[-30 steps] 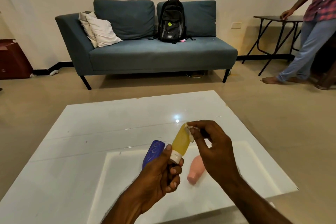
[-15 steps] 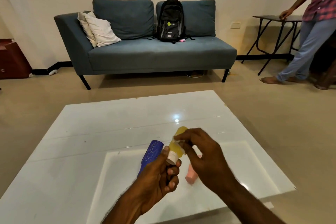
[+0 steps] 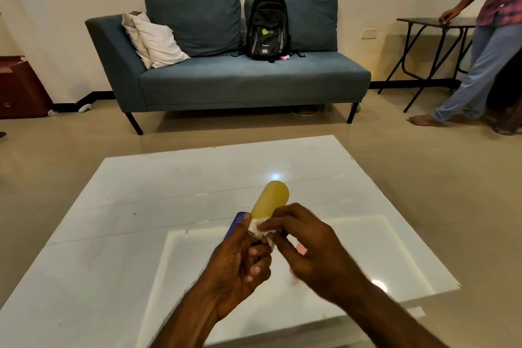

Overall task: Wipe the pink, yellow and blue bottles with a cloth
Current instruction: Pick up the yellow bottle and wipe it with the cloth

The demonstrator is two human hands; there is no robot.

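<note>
A: Hands meet above a glossy white bench (image 3: 169, 178). The left hand (image 3: 237, 260) has its fingers wrapped around the cap end of the yellow bottle (image 3: 271, 196), which tilts up and away. The right hand (image 3: 308, 246) pinches a small white cloth (image 3: 261, 230) against the bottle's lower body.

B: Where are the other two bottles?

A: The blue bottle (image 3: 236, 223) lies on the bench just behind the left hand, mostly hidden. The pink bottle (image 3: 300, 248) shows only as a sliver behind the right hand's fingers.

B: How would the yellow one handle?

A: It looks like a small, light, soft squeeze tube with a smooth, likely slippery skin. Holding the firm cap end seems wise, since squeezing the body could make it buckle under the cloth.

B: Anything else nearby?

A: A blue sofa (image 3: 240, 79) with a black backpack (image 3: 267, 27) stands well apart, beyond the bench.
</note>
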